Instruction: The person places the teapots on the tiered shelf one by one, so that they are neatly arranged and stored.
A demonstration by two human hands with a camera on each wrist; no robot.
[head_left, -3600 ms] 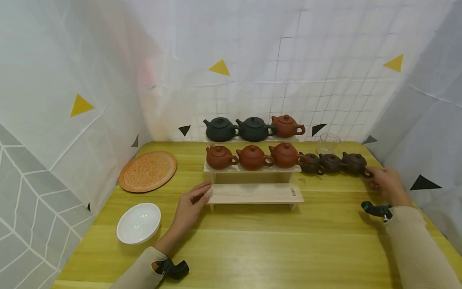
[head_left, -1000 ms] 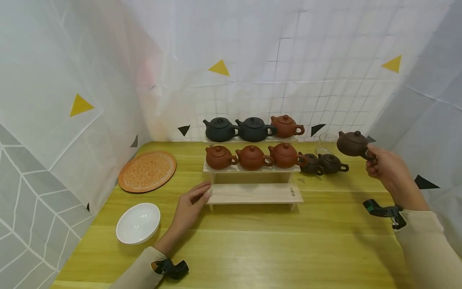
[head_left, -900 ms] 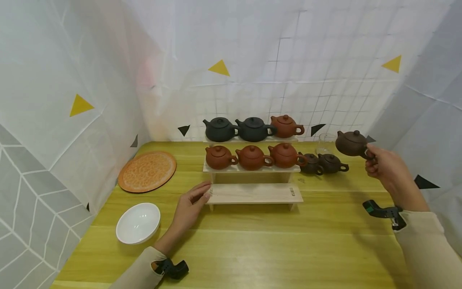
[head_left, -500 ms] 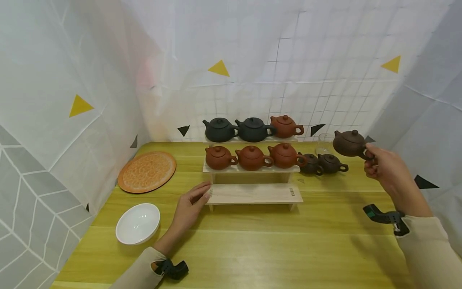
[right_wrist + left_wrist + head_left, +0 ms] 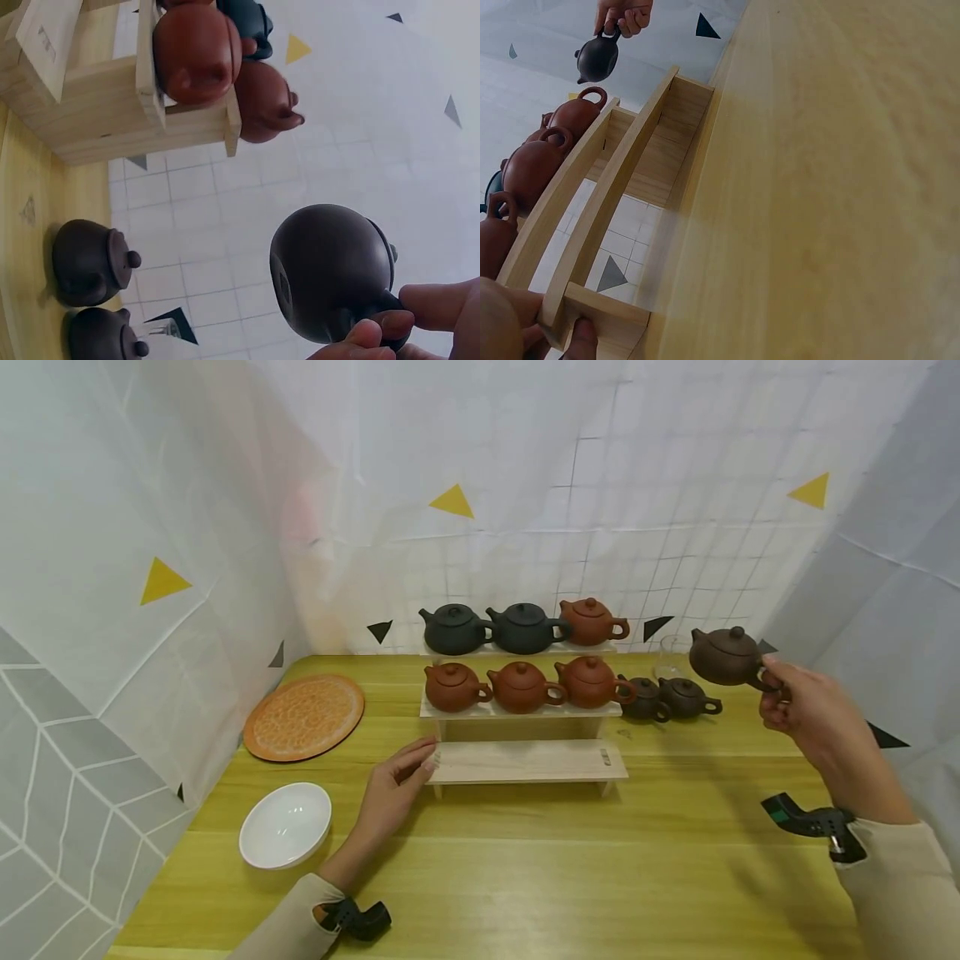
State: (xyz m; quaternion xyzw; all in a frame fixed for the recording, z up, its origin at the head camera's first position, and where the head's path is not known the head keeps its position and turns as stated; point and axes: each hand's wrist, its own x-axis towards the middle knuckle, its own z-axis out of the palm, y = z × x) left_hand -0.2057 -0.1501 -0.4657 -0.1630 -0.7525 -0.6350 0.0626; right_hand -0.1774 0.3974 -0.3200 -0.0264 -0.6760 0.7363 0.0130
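My right hand (image 5: pixel 821 722) pinches the handle of a dark brown teapot (image 5: pixel 724 657), held level in the air at the right, its spout pointing left. The right wrist view shows the teapot's (image 5: pixel 330 266) underside above the table. At the left end of a stepped wooden stand (image 5: pixel 525 762), my left hand (image 5: pixel 393 789) grips the lowest step, with the thumb tucked against its end support (image 5: pixel 611 311). That lowest step is bare. Several red-brown teapots (image 5: pixel 521 687) fill the middle step. Two black-green teapots (image 5: pixel 453 629) and a red-brown teapot (image 5: pixel 590 622) stand on top.
Two dark brown teapots (image 5: pixel 686 698) remain on the table right of the stand, beside a clear glass (image 5: pixel 670 662). A white bowl (image 5: pixel 285 827) and a round orange mat (image 5: pixel 303 718) lie at the left. Patterned white sheets (image 5: pixel 480 435) enclose the table's back and sides.
My right hand has lifted the dark brown teapot off the table from the row's right end, then drifted slightly left with it. My left hand stays on the stand.
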